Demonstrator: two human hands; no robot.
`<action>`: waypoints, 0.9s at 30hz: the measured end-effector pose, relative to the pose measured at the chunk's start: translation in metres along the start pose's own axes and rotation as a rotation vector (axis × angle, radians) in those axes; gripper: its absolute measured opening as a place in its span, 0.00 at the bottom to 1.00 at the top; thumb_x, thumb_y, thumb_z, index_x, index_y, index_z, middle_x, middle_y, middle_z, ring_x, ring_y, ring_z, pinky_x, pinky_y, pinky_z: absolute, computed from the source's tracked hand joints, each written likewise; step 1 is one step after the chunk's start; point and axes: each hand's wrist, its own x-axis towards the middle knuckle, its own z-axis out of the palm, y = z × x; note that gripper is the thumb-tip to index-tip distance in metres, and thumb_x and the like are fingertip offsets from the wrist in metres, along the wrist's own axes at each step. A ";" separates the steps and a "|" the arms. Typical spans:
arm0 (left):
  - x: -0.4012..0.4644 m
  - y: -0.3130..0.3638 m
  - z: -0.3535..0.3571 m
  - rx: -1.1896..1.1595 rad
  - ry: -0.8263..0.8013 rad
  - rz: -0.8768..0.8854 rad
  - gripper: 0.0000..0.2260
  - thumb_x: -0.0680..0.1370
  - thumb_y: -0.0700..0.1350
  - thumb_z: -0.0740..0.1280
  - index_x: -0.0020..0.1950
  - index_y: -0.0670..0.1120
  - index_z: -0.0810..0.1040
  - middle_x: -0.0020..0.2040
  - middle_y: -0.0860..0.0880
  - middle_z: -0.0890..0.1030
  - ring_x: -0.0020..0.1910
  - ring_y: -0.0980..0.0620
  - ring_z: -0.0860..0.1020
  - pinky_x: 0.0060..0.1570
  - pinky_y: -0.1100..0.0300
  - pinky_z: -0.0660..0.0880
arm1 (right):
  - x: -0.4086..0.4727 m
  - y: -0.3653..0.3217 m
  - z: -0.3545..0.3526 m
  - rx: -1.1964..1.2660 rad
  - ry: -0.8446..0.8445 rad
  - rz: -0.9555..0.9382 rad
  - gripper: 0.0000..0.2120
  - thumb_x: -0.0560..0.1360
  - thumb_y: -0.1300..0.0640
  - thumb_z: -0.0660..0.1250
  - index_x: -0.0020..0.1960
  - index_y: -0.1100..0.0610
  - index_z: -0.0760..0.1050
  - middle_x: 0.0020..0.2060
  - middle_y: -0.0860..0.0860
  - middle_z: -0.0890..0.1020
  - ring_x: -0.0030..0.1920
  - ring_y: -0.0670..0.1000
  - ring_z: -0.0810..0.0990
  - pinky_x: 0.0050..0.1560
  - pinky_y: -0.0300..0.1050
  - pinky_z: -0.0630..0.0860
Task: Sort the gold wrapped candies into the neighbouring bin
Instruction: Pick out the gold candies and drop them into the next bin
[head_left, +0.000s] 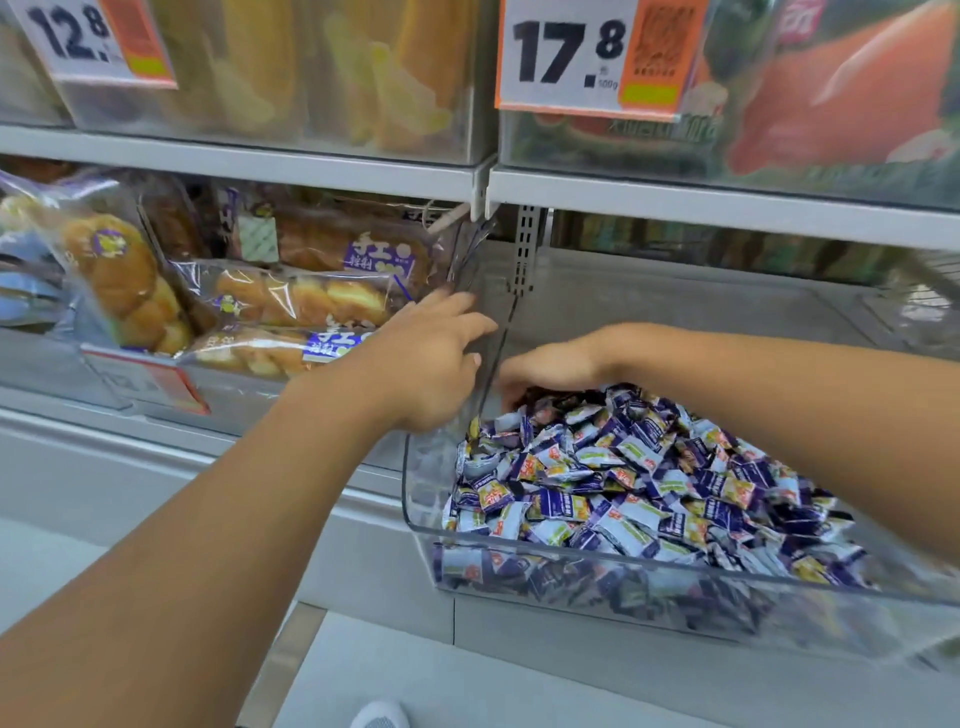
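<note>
My left hand (431, 364) rests on the upright clear wall at the left side of the candy bin (519, 540), fingers stretched forward along the wall's top edge and the thumb tucked toward the bin; whether it truly clasps the wall I cannot tell. My right hand (550, 366) reaches down into the far left corner of the same bin, knuckles up, fingers curled down among the wrappers. Those fingertips are buried, so I cannot tell whether they pinch a piece or close on nothing.

The candy bin is a clear plastic tub, heaped with small wrapped candies (639, 483) in purple, white and blue, with yellow and orange patches on many wrappers. I cannot pick out a plainly gold wrapper from the heap; a few yellowish pieces lie near the bin's left wall and toward its right end.

Left of the candy bin, just across the wall my left hand touches, sits the neighbouring bin (291, 384), which holds bagged twisted bread (291, 301). Above the candy bin, on the shelf overhead, hangs a price tag (597, 57) reading 17.8. Further left on that shelf is another tag (88, 41) reading 12.8.
</note>
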 end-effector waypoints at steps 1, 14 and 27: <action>0.001 0.001 0.000 0.033 0.024 0.017 0.21 0.83 0.46 0.59 0.77 0.50 0.65 0.78 0.47 0.60 0.78 0.48 0.54 0.76 0.53 0.51 | -0.010 0.002 0.001 -0.149 0.019 0.000 0.25 0.76 0.39 0.53 0.44 0.55 0.81 0.41 0.49 0.85 0.43 0.51 0.80 0.50 0.46 0.73; 0.001 0.004 0.005 0.006 0.070 0.142 0.19 0.78 0.41 0.68 0.67 0.54 0.76 0.66 0.52 0.75 0.66 0.46 0.72 0.65 0.47 0.70 | -0.178 0.072 0.040 -0.438 0.031 -0.084 0.21 0.83 0.53 0.60 0.73 0.38 0.68 0.76 0.33 0.58 0.77 0.36 0.51 0.74 0.30 0.45; 0.007 0.004 -0.008 -0.116 0.470 0.092 0.16 0.79 0.38 0.62 0.65 0.46 0.78 0.62 0.46 0.79 0.62 0.44 0.75 0.65 0.51 0.70 | -0.049 -0.016 -0.005 -0.410 0.111 -0.119 0.28 0.77 0.45 0.70 0.74 0.46 0.68 0.69 0.44 0.73 0.68 0.49 0.71 0.70 0.50 0.67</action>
